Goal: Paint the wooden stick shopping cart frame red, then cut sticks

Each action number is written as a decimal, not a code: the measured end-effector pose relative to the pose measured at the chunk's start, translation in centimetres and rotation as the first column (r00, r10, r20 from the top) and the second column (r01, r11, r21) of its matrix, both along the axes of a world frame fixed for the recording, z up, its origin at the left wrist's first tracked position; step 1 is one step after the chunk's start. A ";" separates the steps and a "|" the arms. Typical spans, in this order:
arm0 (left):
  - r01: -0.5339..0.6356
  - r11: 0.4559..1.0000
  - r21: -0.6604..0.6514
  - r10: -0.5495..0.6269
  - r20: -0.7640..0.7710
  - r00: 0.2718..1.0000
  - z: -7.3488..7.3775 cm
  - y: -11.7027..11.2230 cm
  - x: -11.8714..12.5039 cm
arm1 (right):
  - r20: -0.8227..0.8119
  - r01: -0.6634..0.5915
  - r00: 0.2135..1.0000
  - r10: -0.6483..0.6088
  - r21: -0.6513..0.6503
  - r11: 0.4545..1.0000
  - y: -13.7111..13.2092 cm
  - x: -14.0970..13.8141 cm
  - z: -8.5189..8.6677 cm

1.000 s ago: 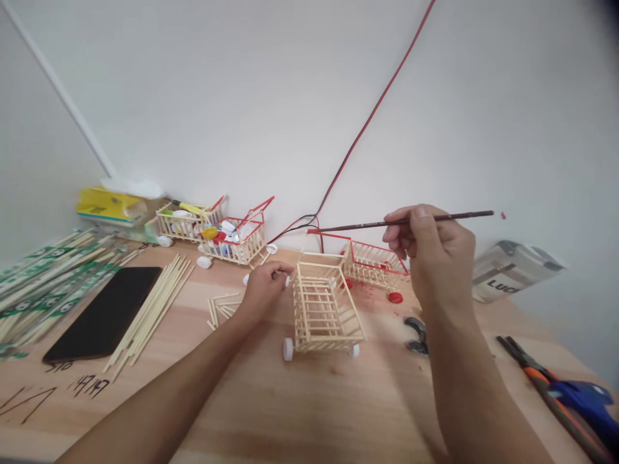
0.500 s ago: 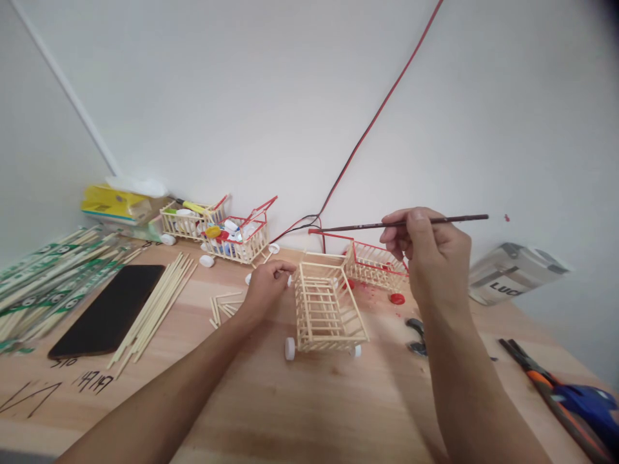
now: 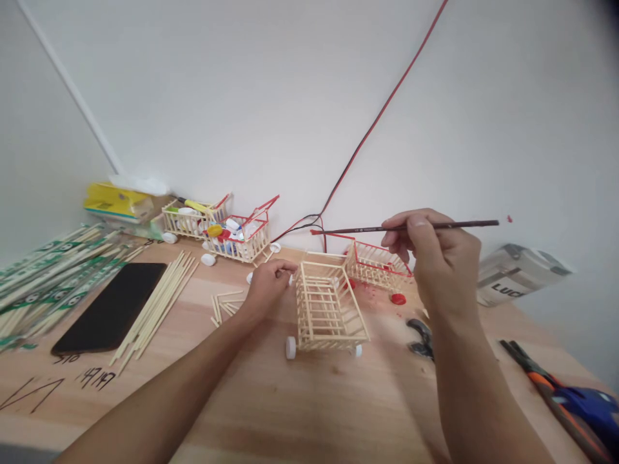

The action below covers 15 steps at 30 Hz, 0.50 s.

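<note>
Barely shifting, the brush (image 3: 358, 229) is keeping its red tip by the left end of the bar (image 3: 339, 236) raised beyond the cart (image 3: 323, 307), while its back end is dipping slightly.
Left of the cart, the left hand (image 3: 268, 283) is curling its fingers near the back corner; whether they are pinching anything, one cannot tell. The cart itself is standing on the table (image 3: 271, 399) between the hands, its open slatted basket showing pale, bare wood above white wheels (image 3: 291, 348). Beyond it, the bar is showing red, so the brushwork is probably lingering at that end. Behind the cart to the right, a second cart (image 3: 374, 265) is displaying a red rim. Farther right of the cart, the right hand (image 3: 430, 248) is pinching the brush between its fingers.
</note>
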<state>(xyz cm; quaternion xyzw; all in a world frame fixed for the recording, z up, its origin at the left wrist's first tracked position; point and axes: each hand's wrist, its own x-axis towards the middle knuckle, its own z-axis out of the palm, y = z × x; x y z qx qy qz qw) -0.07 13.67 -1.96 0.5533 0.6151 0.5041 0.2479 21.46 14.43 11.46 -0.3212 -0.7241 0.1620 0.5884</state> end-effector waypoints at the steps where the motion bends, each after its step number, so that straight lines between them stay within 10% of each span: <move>1: 0.001 1.000 0.001 -0.001 0.000 1.000 0.0 0.0 0.0 | 0.013 -0.006 1.000 0.006 0.004 1.000 0.0 0.1 0.0; 15: 0.010 1.000 0.024 -0.011 0.021 1.000 0.2 -0.1 0.2 | 0.174 -0.047 0.984 0.038 0.048 0.998 -1.2 0.3 0.5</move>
